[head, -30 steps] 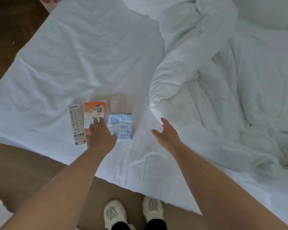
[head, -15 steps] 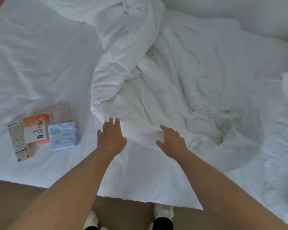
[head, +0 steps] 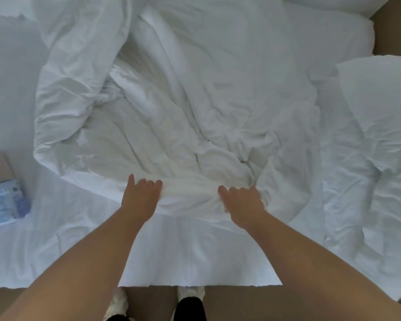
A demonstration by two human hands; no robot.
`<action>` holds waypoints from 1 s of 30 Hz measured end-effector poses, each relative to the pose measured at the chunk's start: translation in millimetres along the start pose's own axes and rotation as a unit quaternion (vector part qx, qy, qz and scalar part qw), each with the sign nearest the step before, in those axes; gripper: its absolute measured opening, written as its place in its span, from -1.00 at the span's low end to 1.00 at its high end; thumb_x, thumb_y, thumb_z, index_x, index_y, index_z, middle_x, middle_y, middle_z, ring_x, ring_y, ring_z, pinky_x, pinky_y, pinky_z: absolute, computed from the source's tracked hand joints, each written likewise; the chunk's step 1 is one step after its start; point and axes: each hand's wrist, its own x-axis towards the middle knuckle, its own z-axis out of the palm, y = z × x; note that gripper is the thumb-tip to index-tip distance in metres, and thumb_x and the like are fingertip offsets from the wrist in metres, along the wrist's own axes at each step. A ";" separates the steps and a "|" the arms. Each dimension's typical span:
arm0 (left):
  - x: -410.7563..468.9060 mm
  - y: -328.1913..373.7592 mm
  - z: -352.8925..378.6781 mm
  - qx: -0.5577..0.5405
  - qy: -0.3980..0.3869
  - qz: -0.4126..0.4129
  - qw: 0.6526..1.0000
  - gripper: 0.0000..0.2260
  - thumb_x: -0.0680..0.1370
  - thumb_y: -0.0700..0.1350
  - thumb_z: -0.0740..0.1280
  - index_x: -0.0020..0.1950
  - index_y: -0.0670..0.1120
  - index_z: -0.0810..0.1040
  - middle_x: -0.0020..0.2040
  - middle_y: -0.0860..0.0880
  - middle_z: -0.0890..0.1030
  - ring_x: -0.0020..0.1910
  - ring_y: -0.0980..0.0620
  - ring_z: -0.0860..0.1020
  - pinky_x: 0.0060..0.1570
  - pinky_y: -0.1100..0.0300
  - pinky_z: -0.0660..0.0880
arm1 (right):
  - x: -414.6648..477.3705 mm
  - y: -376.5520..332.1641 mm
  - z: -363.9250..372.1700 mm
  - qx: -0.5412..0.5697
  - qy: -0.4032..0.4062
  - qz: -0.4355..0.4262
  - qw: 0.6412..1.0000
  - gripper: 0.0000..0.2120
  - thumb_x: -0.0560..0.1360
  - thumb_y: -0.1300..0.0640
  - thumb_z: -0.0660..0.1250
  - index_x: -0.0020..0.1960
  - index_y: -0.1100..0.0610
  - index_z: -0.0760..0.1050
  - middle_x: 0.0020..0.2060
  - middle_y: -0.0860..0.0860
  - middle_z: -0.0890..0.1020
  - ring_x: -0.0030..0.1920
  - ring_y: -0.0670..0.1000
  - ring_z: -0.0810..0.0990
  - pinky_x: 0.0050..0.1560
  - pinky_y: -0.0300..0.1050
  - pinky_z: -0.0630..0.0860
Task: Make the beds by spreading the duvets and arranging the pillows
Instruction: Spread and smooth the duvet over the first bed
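Seen from the head camera, a crumpled white duvet (head: 183, 107) is heaped across the middle of the bed, over a white sheet (head: 195, 251) whose near edge hangs above the brown floor (head: 241, 304). The duvet's near edge is gripped by both hands: the left hand (head: 140, 198) is curled with fingers dug into the fabric, and the right hand (head: 242, 202) is closed on a bunched fold just beside it. A pillow (head: 380, 93) is seen at the right edge, well apart from the hands. A blue packet (head: 5, 200) lies on the sheet at far left.
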 end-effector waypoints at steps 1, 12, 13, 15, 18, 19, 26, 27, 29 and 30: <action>-0.4 1.5 -5.7 -0.020 -0.005 0.002 1.000 -0.69 0.58 -0.17 0.16 0.33 -0.04 0.31 0.13 0.01 0.56 0.19 -0.02 0.50 0.45 -0.03 0.11 | -3.5 8.0 -1.3 0.001 0.020 -0.001 1.000 -0.54 0.54 0.17 0.27 0.36 0.04 0.17 0.08 0.02 0.52 0.08 0.13 0.57 0.12 0.07 0.36; -26.8 65.6 -167.3 -0.211 -0.040 0.122 0.969 -0.89 0.61 -0.06 0.11 -0.07 -0.01 0.40 0.09 -0.09 0.57 0.07 -0.10 0.52 -0.05 0.11 0.39 | -90.5 135.0 -87.6 -0.054 0.084 0.098 0.990 -0.73 0.61 0.16 0.12 0.27 -0.03 0.39 0.13 0.01 0.56 0.15 0.10 0.57 0.10 -0.01 0.40; -29.2 77.8 -188.5 -0.240 -0.049 0.141 0.959 -0.88 0.61 -0.08 0.12 -0.05 -0.03 0.42 0.12 -0.12 0.57 0.08 -0.10 0.52 -0.01 0.11 0.39 | -106.2 153.6 -102.2 -0.068 0.092 0.117 0.987 -0.73 0.61 0.16 0.12 0.26 -0.04 0.42 0.13 0.01 0.57 0.15 0.09 0.57 0.08 -0.03 0.40; -34.2 99.5 -230.8 -0.276 -0.069 0.182 0.941 -0.80 0.60 -0.12 0.13 0.08 -0.12 0.51 0.19 -0.15 0.55 0.14 -0.11 0.50 0.07 0.13 0.38 | -139.9 187.2 -127.3 -0.096 0.100 0.163 0.977 -0.73 0.58 0.17 0.17 0.22 -0.06 0.47 0.09 -0.01 0.58 0.12 0.08 0.58 0.05 -0.04 0.41; -38.2 123.3 -277.6 -0.278 -0.078 0.224 0.931 -0.71 0.58 -0.14 0.16 0.25 -0.17 0.51 0.29 -0.17 0.51 0.24 -0.11 0.47 0.11 0.18 0.34 | -182.9 215.5 -138.4 -0.099 0.102 0.215 0.966 -0.73 0.55 0.17 0.23 0.20 -0.07 0.49 0.04 -0.03 0.58 0.07 0.07 0.58 0.03 -0.05 0.38; -37.2 128.9 -284.2 -0.264 -0.072 0.231 0.934 -0.71 0.58 -0.14 0.16 0.26 -0.17 0.51 0.30 -0.17 0.50 0.26 -0.11 0.46 0.10 0.19 0.33 | -192.5 218.2 -134.8 -0.094 0.103 0.225 0.964 -0.74 0.55 0.17 0.24 0.20 -0.06 0.48 0.03 -0.03 0.58 0.06 0.07 0.58 0.03 -0.05 0.38; -12.7 151.2 -224.7 -0.140 -0.065 0.200 0.968 -0.73 0.62 -0.06 0.14 0.25 -0.15 0.43 0.31 -0.16 0.48 0.27 -0.13 0.44 0.20 0.09 0.36 | -176.5 202.0 -42.5 -0.031 0.068 0.202 0.976 -0.63 0.53 0.16 0.29 0.31 0.01 0.34 0.12 0.03 0.51 0.13 0.10 0.52 0.14 0.03 0.36; -6.6 153.7 -211.0 -0.130 -0.080 0.192 0.970 -0.74 0.62 -0.06 0.15 0.25 -0.14 0.42 0.29 -0.16 0.49 0.25 -0.13 0.46 0.18 0.09 0.38 | -167.9 200.2 -27.2 -0.015 0.048 0.186 0.981 -0.60 0.53 0.17 0.29 0.34 0.02 0.30 0.15 0.04 0.49 0.16 0.10 0.51 0.16 0.04 0.36; 4.3 162.8 -187.2 -0.104 -0.119 0.180 0.971 -0.72 0.61 -0.07 0.16 0.28 -0.14 0.39 0.29 -0.15 0.48 0.24 -0.13 0.46 0.15 0.11 0.39 | -151.1 199.3 1.8 0.030 0.003 0.160 0.987 -0.54 0.52 0.20 0.28 0.38 0.01 0.24 0.20 0.05 0.46 0.22 0.11 0.47 0.21 0.05 0.35; 9.2 170.8 -177.8 -0.094 -0.145 0.176 0.969 -0.70 0.61 -0.09 0.16 0.32 -0.14 0.37 0.31 -0.15 0.47 0.26 -0.13 0.45 0.15 0.12 0.38 | -144.6 202.1 14.5 0.054 -0.027 0.148 0.987 -0.52 0.52 0.19 0.27 0.39 0.00 0.22 0.22 0.05 0.44 0.25 0.12 0.44 0.23 0.05 0.34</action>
